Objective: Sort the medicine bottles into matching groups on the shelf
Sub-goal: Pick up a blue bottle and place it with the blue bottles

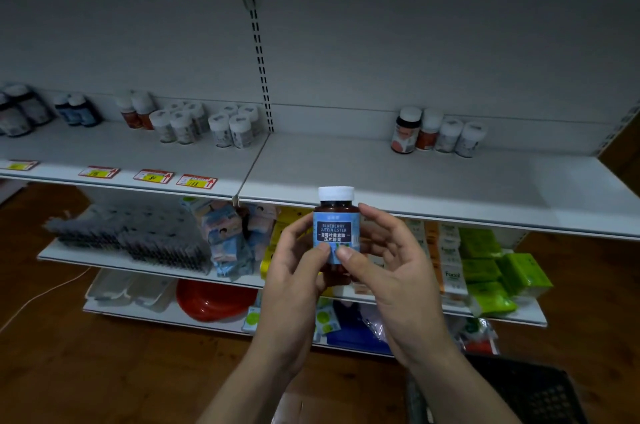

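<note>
Bottle (335, 233) upright between left hand (294, 271) and right hand (391, 268), pinched.

A shop: white metal gondola shelving (433, 178) with a black-slotted upright (259, 53), red-and-yellow paper price tags (196, 181) along its edge up-left of the left hand (294, 288), and stacked green wrapped packs (485, 271) right of the right hand (398, 281).

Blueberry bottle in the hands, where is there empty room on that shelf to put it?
The middle shelf is bare between the white-capped bottles by the upright and the four-bottle cluster on the right, and along its front edge. The left back, from the dark bottles to the upright, is crowded.
</note>
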Demonstrator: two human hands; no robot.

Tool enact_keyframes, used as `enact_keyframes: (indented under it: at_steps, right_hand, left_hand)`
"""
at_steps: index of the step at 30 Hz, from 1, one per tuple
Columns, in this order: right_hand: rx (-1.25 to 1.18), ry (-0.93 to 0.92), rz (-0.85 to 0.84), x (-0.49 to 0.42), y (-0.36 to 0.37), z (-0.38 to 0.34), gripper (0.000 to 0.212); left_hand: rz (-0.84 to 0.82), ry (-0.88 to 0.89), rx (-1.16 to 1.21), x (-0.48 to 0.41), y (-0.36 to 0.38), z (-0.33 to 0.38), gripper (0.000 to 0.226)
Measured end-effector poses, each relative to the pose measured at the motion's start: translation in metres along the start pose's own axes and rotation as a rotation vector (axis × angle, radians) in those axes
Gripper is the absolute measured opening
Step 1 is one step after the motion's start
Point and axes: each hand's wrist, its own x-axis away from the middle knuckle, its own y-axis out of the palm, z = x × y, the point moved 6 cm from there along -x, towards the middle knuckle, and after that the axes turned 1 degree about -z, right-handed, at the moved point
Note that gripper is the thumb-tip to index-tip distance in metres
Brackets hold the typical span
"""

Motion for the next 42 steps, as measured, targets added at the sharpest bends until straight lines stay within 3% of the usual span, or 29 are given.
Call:
enact_keyframes:
  at_steps: [17, 25, 32, 38, 42]
  right_hand:
    - [-0.092, -0.005, 0.004, 0.004, -0.043, -0.003, 0.047]
    - [-0.184, 0.128, -0.015, -0.001, -0.023, 0.017, 0.041]
    - [-0.153, 0.176, -0.048, -0.011, 0.03, 0.03, 0.04]
    - [-0.115, 0.244, -0.102, -0.016, 0.125, 0.056, 0.041]
    - [-0.065, 0.273, -0.147, -0.023, 0.203, 0.082, 0.03]
  left_hand:
    - [-0.052, -0.008, -0.058, 0.002, 0.03, -0.02, 0.039]
    - [-0.02, 0.021, -0.11, 0.002, 0.008, -0.011, 0.038]
    - [0.046, 0.013, -0.104, -0.006, -0.046, 0.007, 0.041]
    - [0.192, 0.013, -0.043, -0.008, -0.133, 0.042, 0.036]
    - [0.31, -0.003, -0.071, -0.011, -0.21, 0.068, 0.018]
